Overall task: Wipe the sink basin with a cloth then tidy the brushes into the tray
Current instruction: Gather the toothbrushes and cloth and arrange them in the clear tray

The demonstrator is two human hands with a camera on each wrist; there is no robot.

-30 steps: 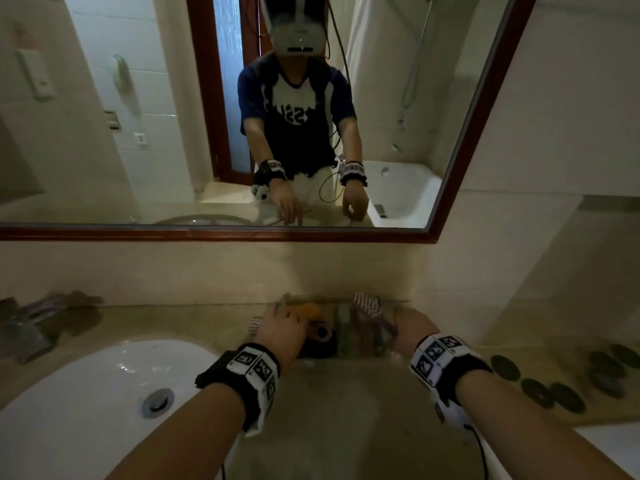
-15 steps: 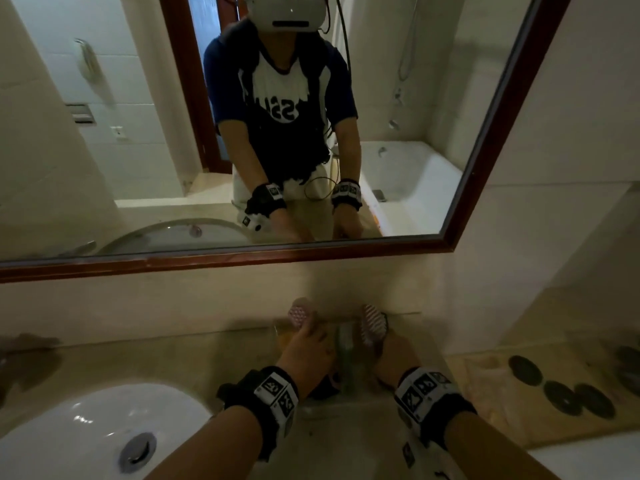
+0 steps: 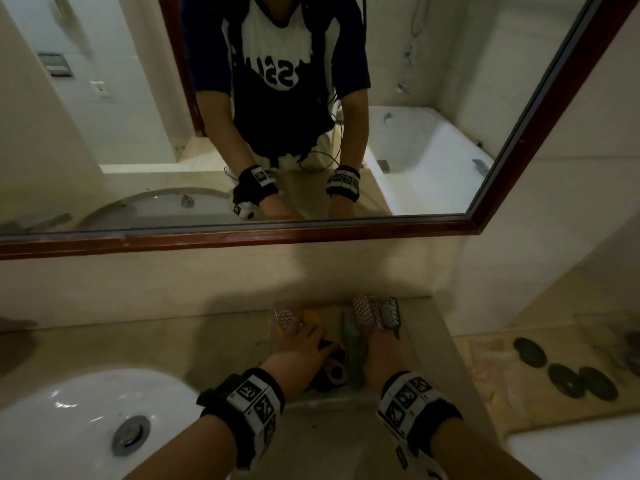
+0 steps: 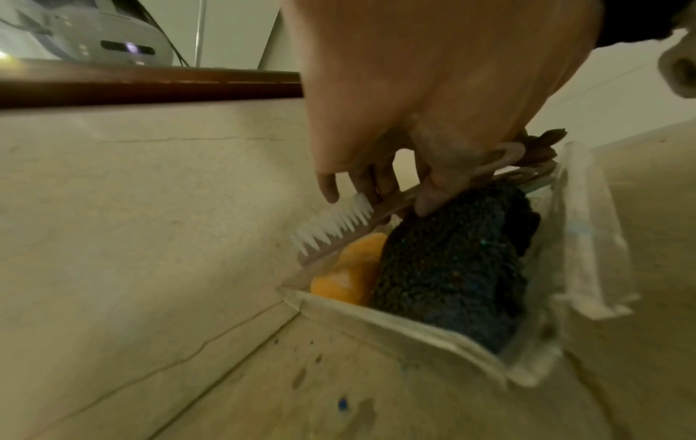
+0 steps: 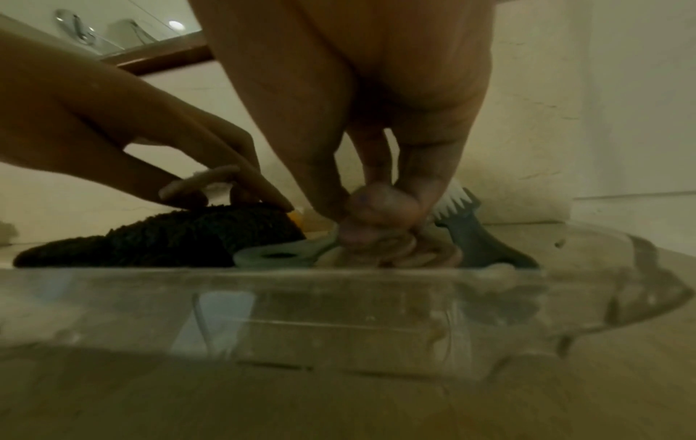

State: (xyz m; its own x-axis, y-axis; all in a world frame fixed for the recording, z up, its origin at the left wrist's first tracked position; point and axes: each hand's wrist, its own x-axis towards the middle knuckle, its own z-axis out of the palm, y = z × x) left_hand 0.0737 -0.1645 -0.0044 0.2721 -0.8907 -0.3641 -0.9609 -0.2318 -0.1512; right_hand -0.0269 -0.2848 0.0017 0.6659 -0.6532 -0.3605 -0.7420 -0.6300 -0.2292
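Observation:
A clear plastic tray stands on the counter against the wall. It holds an orange sponge, a dark cloth and a green brush. My left hand pinches the handle of a pink brush with white bristles, over the tray's left side. My right hand grips the handle of a second pink brush at the tray's right side. A dark grey brush lies right beside it. The white sink basin is at the lower left.
A wood-framed mirror hangs above the counter and reflects a person. Dark round discs lie on a mat to the right. The drain sits in the basin. A white edge shows at the lower right.
The view has tilted down and closed in on the tray. Both hands have stayed at the tray holding their brushes, whose heads now point toward the wall.

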